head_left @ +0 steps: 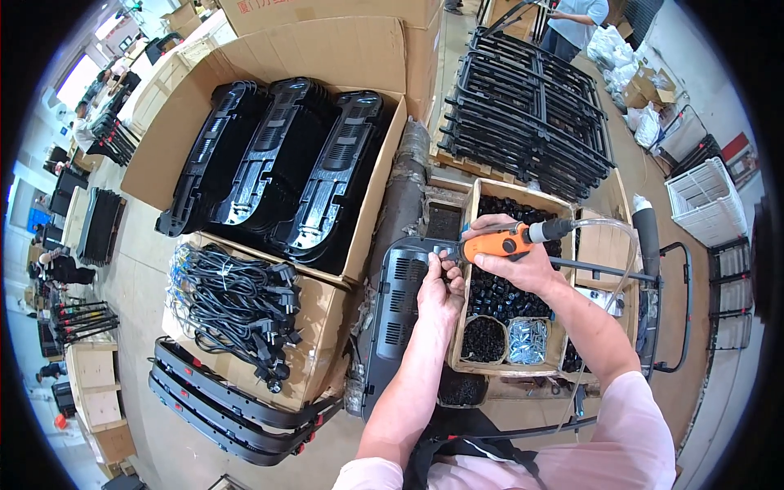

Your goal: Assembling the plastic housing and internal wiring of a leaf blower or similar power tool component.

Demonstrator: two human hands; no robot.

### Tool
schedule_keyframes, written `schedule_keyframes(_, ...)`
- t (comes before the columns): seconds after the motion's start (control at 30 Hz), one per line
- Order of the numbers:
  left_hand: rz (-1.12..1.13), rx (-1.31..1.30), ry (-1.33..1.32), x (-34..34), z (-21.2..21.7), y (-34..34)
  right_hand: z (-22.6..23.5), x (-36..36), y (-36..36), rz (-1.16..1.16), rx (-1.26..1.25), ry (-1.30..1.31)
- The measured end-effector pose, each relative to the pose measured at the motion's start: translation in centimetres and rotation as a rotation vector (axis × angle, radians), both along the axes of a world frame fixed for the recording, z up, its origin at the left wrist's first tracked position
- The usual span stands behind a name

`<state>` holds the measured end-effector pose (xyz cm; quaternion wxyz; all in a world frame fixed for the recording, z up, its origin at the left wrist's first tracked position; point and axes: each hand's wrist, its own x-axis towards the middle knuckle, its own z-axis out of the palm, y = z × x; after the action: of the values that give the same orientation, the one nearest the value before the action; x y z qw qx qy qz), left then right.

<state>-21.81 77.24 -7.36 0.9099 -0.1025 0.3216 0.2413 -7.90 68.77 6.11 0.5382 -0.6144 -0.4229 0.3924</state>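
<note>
The right hand (513, 260) is closed around an orange power screwdriver (500, 242), its tip pointing left at the upper right edge of the grey vented panel (398, 302), where the left hand (439, 287) pinches the panel's edge, apparently to steady it.

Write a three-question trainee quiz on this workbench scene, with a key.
1. True or false: the right hand holds an orange driver.
2. What does the left hand touch? A) cables B) black panel C) white crate
3. Fill in: the cables lie on a ____ box.

Key: 1 true. 2 B, the black panel. 3 cardboard.
</note>
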Motion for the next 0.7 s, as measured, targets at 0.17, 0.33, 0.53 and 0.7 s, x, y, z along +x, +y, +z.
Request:
schedule_keyframes(0.17, -0.013, 0.028, -0.084, -0.5, -0.3, 0.6, 0.3, -0.4, 0.7, 0.008, -0.010, -0.018)
schedule_keyframes(0.33, 0.000, 0.113, 0.017, -0.4, 1.1, 0.0, -0.1, -0.7, 2.5, -0.022, 0.013, -0.020)
schedule_keyframes(0.53, -0.238, 0.299, 0.003, -2.7, 1.5, -2.3, -1.6, -0.3, 6.0, -0.040, 0.029, -0.117)
schedule_keyframes(0.7, -0.323, 0.310, -0.021, -4.6, 2.7, -3.4, -2.8, -0.4, 7.9, 0.000, -0.011, -0.164)
